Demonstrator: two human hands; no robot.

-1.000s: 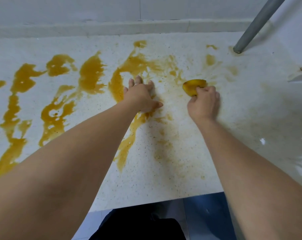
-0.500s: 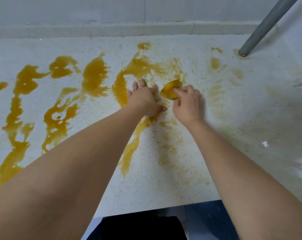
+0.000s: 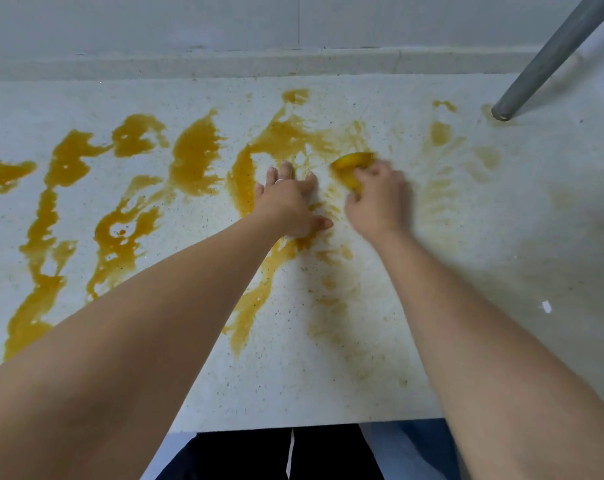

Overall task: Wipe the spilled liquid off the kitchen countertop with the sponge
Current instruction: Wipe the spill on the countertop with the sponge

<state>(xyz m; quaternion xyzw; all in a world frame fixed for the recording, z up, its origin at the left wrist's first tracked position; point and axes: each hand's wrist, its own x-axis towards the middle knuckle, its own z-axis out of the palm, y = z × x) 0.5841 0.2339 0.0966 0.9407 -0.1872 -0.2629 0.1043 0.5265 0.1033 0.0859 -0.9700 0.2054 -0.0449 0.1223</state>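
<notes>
So the right hand (image 3: pixel 376 199) has its fingers curled round the sponge (image 3: pixel 351 165), which is soaked orange-yellow and pressed to the countertop (image 3: pixel 328 393) roughly mid-width, closer to the back edge than the front. Half a second ago that hand was jammed right up against the left one; now it's swung back out to the right and a touch toward the back edge, and it's motion-blurred, so I'd say it's mid-scrub. A second ago it was further right again, so this reads as a back-and-forth stroke. The left hand (image 3: pixel 290 202) hasn't budged: flat on the counter, fingers straight and spread, holding nothing, just bracing, and sitting partly in the spilled liquid (image 3: pixel 193 154). What that means for the job: only the patch around the sponge and out to the right is down to pale smears, while the thick orange puddles running to the left edge look untouched, so it's early days, and that sponge looks pretty saturated, which might just push stuff around. Containers: none in view, nothing to wring into. A grey metal pole (image 3: pixel 549 53) lands near the back right corner.
</notes>
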